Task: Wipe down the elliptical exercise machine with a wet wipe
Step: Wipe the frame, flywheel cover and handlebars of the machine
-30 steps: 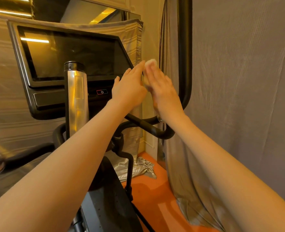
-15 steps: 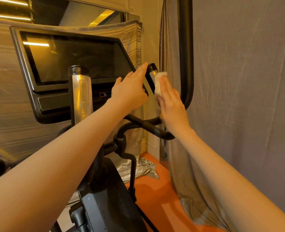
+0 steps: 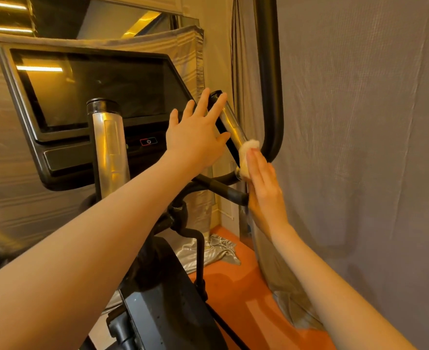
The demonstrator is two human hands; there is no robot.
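The wet wipe [image 3: 248, 153] looks soft, limp and light; right hand [image 3: 265, 195] presses it flat-fingered against the slick metal grip [image 3: 232, 127] (likely slippery); left hand [image 3: 198, 137] steadies it, fingers extended.

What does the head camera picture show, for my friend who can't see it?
A person's right hand presses a bunched wet wipe against the lower end of a shiny silver handgrip on an elliptical machine. Their left hand, fingers straight, rests against the same grip higher up. Behind it sits a dark console screen.
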